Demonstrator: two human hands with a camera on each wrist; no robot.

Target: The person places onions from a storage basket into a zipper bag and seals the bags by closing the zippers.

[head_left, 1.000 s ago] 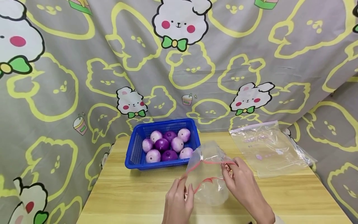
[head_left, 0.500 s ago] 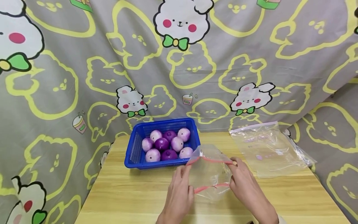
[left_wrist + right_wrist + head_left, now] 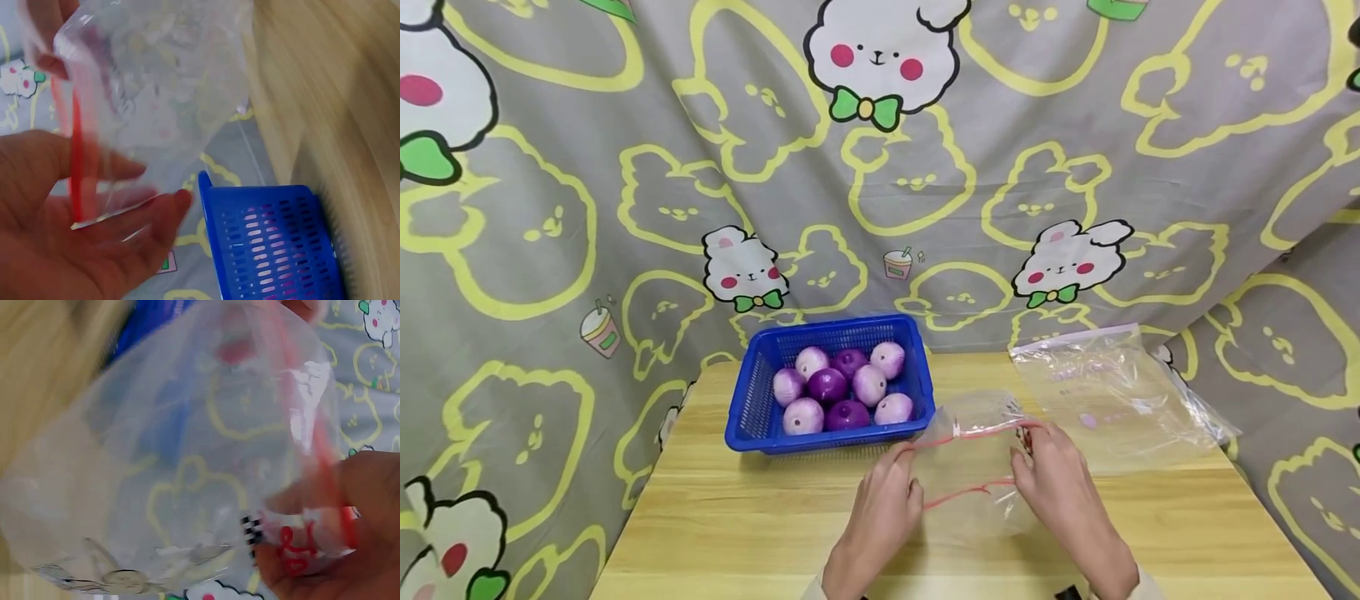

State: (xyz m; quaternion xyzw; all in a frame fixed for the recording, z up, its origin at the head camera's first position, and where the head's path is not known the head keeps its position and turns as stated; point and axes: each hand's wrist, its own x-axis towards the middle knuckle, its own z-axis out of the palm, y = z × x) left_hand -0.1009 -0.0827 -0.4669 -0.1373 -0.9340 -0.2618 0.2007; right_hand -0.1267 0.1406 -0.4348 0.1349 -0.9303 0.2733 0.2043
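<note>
A grey cloth (image 3: pixel 805 192) printed with yellow animal outlines and white rabbits in green bows hangs behind and at both sides of a pale wooden table (image 3: pixel 745 533); at the back left of the tabletop stands a blue basket (image 3: pixel 835 442) with slotted walls; inside it sit nine purple onions (image 3: pixel 827 385), some deep and glossy, others paler. A second bag (image 3: pixel 1127 400), clear with a pale lilac strip along its top, lies flat at the back right.

Between the two hands, in front of the basket and to its right, is a clear bag (image 3: pixel 968 467) with red strips (image 3: pixel 981 432) along its mouth; the mouth is parted, one strip set away from the other; the bag's far part comes just beside the basket's near right corner, and whether they touch I cannot tell. The left hand (image 3: pixel 883 502) holds one end of the mouth, the plastic between thumb and curled fingers; the right hand (image 3: pixel 1060 477) pinches the other end between thumb and fingers; beside its fingertips a printed patch (image 3: pixel 294 547) shows red lettering and a black-and-white check; both wrist views are blurred, and the bag looks see-through and slack in them.
</note>
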